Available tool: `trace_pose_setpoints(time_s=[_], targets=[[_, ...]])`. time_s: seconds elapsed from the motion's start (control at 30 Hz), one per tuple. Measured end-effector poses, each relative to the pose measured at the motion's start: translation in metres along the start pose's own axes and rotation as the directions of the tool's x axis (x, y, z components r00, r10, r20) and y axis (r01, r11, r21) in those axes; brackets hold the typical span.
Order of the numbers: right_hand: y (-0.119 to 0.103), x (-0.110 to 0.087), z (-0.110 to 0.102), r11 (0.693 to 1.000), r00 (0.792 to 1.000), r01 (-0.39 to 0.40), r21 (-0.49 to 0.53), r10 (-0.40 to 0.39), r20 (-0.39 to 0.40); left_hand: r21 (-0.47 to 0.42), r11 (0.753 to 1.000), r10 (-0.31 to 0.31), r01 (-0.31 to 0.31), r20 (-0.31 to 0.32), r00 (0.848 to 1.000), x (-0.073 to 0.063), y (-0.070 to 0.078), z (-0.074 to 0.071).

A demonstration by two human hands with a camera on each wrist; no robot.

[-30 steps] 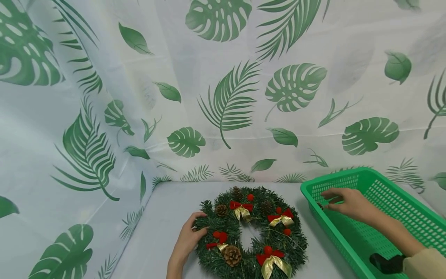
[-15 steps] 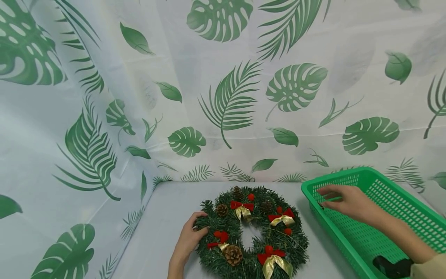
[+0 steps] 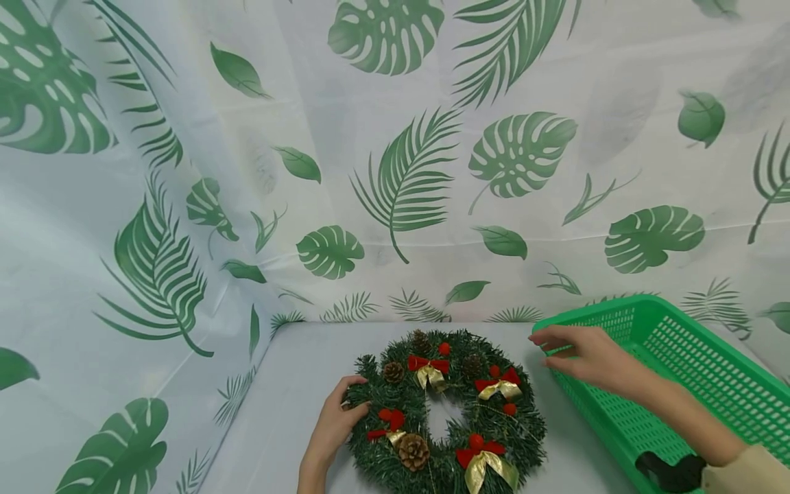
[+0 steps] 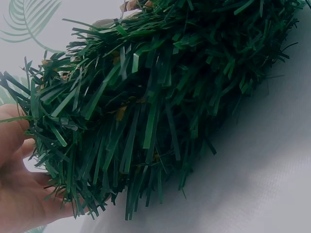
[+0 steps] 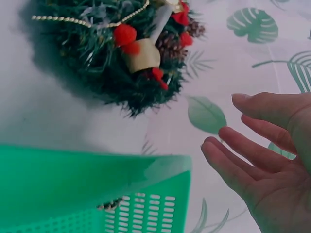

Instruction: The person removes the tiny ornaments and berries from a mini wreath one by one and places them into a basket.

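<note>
A round green wreath point(image 3: 524, 429) with red-and-gold bows, red balls and pinecones lies on the white table. At its left edge my left hand point(image 3: 334, 417) grips the foliage, fingers and thumb curled round it; the left wrist view shows this hand point(image 4: 22, 179) beside dense green tinsel needles. My right hand point(image 3: 586, 353) is over the near-left rim of a green plastic basket point(image 3: 648, 300), fingers apart and holding nothing. In the right wrist view a small pinecone point(image 5: 111, 204) shows inside the basket, partly hidden by its rim.
A white curtain point(image 3: 426, 288) printed with green leaves stands behind and to the left of the table. The basket takes up the right side, its wall close to the wreath. A black wrist device point(image 3: 669, 472) sits on my right forearm.
My right hand has let go of a small pinecone in the basket and moved left, from inside the basket to over its rim. My left hand and the wreath have stayed put.
</note>
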State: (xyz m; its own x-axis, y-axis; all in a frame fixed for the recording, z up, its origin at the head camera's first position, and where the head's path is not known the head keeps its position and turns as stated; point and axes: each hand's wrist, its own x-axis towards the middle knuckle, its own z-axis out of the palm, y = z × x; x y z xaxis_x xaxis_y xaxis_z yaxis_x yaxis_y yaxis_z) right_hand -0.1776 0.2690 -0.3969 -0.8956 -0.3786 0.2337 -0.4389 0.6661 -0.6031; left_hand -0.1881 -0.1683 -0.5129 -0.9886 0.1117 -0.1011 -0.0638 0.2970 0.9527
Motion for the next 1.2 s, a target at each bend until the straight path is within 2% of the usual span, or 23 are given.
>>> trace_pose_setpoints(time_s=[0.33,0.77,0.97,1.2], targets=[[-0.008,0.011,0.014,0.997,0.999,-0.006,0.081,0.002,0.051,0.004,1.000,0.000,0.000,-0.012,1.000,0.002,-0.004,0.000],[-0.010,0.025,0.036,0.985,0.994,-0.019,0.170,0.001,0.110,-0.007,1.000,-0.003,0.003,0.003,1.000,-0.001,0.000,-0.002],[-0.006,0.032,0.047,0.989,0.994,0.003,0.151,-0.020,0.107,-0.001,1.000,-0.007,0.007,-0.005,1.000,0.000,-0.001,-0.002],[-0.004,0.038,0.059,0.992,0.993,-0.005,0.125,-0.011,0.120,-0.008,1.000,-0.013,0.013,0.003,1.000,0.002,-0.003,-0.001]])
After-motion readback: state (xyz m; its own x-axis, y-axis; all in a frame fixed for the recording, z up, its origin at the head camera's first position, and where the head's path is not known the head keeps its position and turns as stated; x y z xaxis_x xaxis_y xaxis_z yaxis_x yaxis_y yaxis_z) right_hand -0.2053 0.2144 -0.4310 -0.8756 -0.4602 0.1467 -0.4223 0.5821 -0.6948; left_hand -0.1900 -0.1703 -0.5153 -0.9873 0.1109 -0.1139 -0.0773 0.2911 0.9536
